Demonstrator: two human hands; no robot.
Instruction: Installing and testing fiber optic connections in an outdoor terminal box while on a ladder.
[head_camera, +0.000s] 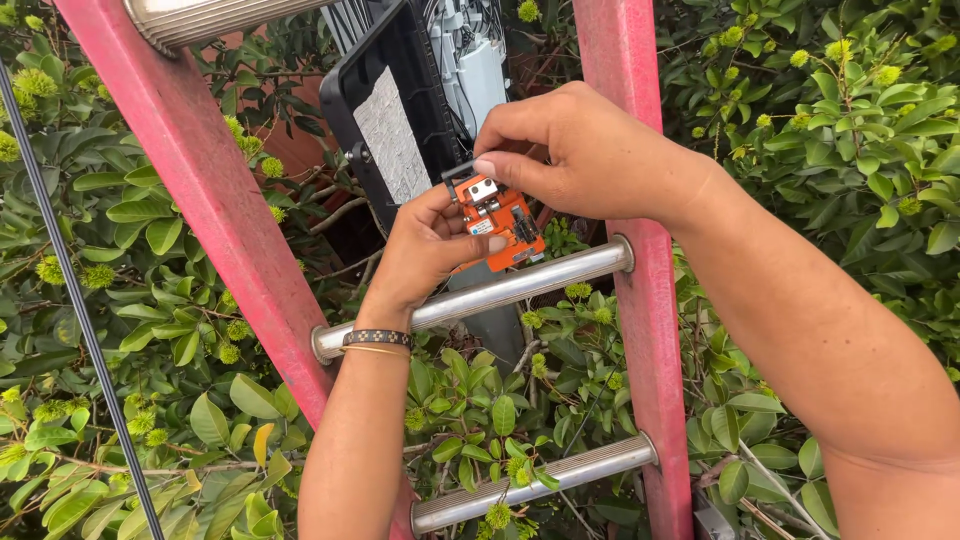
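A small orange hand tool (506, 224) with black and silver parts is held up between the ladder's rails. My left hand (425, 248) grips it from below and the left, a dark beaded bracelet on that wrist. My right hand (580, 150) comes over from the right, thumb and fingertips pressing on the tool's top. Just behind the tool hangs an open black box (400, 110) with a grey pad inside its lid and pale grey parts within.
A red ladder (205, 190) with ribbed metal rungs (560, 270) frames my hands; another rung (540, 485) lies below. Dense green leafy bushes (850, 110) with small yellow-green buds surround everything. A thin black cable (70, 290) runs diagonally down the left.
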